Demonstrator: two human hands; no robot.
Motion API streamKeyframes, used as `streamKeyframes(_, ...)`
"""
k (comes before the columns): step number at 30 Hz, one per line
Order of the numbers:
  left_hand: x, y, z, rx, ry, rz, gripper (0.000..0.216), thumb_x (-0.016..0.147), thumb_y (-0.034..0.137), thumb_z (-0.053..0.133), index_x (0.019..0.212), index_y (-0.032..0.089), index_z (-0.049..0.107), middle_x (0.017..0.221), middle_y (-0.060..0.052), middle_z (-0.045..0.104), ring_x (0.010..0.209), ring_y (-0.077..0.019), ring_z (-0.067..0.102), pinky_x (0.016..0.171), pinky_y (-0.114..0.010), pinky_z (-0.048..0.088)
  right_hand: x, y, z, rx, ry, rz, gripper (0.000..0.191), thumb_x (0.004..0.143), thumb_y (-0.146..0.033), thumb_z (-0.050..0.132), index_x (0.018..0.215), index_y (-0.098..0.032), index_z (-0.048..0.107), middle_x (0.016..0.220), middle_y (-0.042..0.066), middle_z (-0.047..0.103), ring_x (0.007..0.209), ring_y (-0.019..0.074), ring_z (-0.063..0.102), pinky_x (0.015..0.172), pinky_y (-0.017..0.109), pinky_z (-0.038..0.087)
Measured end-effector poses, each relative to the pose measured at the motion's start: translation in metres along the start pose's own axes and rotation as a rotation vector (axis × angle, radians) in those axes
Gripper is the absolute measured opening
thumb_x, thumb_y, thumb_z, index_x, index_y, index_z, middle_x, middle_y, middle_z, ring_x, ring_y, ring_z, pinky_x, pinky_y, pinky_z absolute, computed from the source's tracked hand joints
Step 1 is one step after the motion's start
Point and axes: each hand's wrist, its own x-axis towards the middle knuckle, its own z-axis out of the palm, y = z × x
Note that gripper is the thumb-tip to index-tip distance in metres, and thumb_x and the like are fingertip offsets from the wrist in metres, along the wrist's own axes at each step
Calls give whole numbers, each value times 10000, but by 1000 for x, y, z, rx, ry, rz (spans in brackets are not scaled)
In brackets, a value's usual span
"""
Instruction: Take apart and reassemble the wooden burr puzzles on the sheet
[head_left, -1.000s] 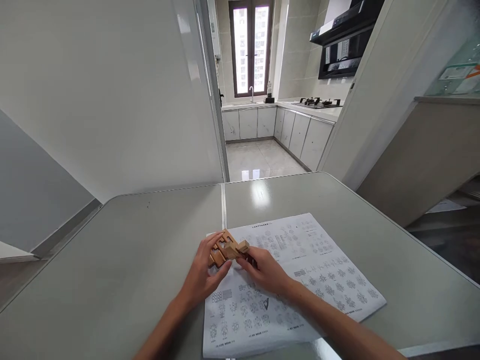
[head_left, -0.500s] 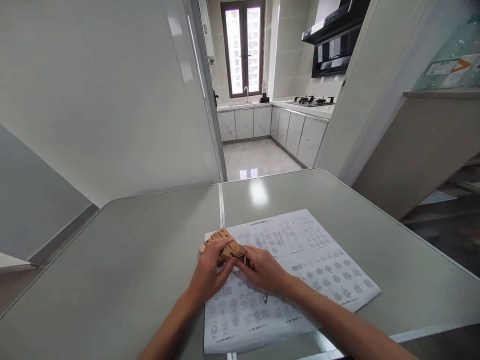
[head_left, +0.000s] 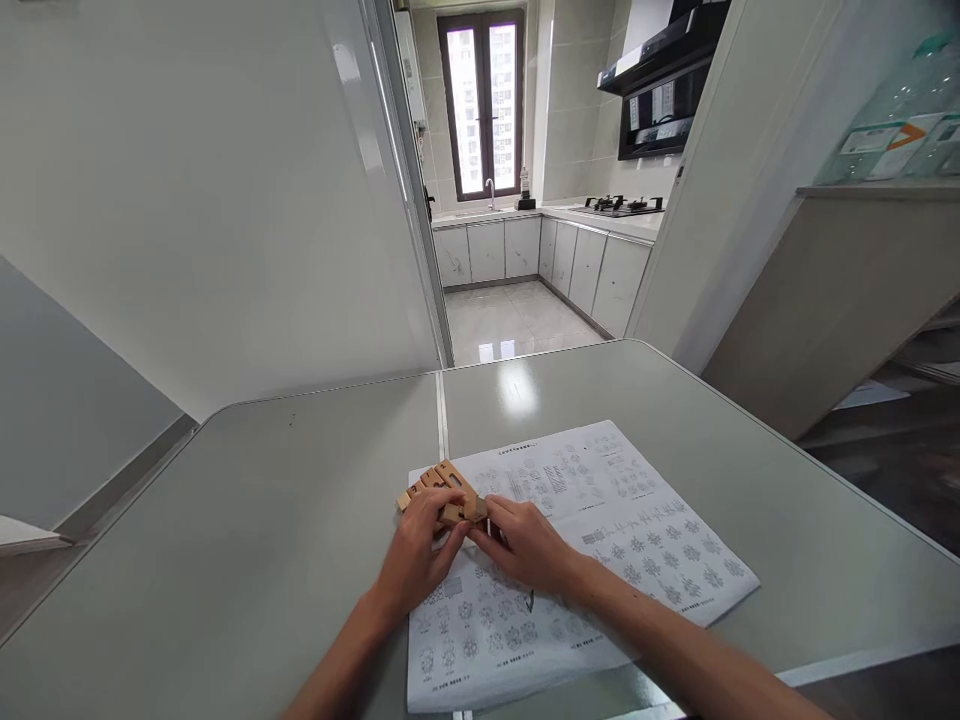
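A small wooden interlocking puzzle [head_left: 444, 492] made of notched tan bars rests low over a printed instruction sheet [head_left: 600, 530] on a grey-green table [head_left: 225, 520]. My left hand [head_left: 416, 555] curls round the puzzle's near left side, fingers closed on it. From the right, my right hand [head_left: 525, 545] pinches the puzzle's near end with fingertips pressed together. Both hands partly hide the lower bars.
The table has a seam down its middle [head_left: 442, 410] and rounded far corners. Beyond it an open doorway leads into a kitchen with white cabinets [head_left: 540, 250] and a window [head_left: 484, 100]. A beige counter [head_left: 847, 290] stands at right, and the white wall [head_left: 187, 200] at left.
The puzzle has come down from a raised, tilted hold to lie flatter near the sheet. Both hands have closed in tighter on it.
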Motion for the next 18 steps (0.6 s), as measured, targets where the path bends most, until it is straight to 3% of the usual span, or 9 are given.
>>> streamKeyframes(6,1,3,-2,-1,27,-13,217,999,277,551,1215,261,553,1118,-81,708,1046,-263,673,873,-399,567,0,1,2,-8,-15,-14,188,1045,-330,521,919,-204,581,812,15,626,607,133,525,563,259,370)
streamKeyframes(12,3,3,-2,-33,37,65,197,1000,231,569,1192,271,581,1084,-52,716,1020,-233,675,940,-398,537,0,2,3,-17,-14,-30,184,1034,-311,529,887,-206,568,797,6,625,616,135,542,575,258,381)
streamKeyframes(18,5,4,-4,-59,17,46,182,1005,217,572,1181,260,586,1102,-69,691,1052,-239,646,929,-392,524,0,1,3,-24,-8,-43,155,1020,-301,533,905,-206,571,776,-3,619,600,127,518,565,250,357)
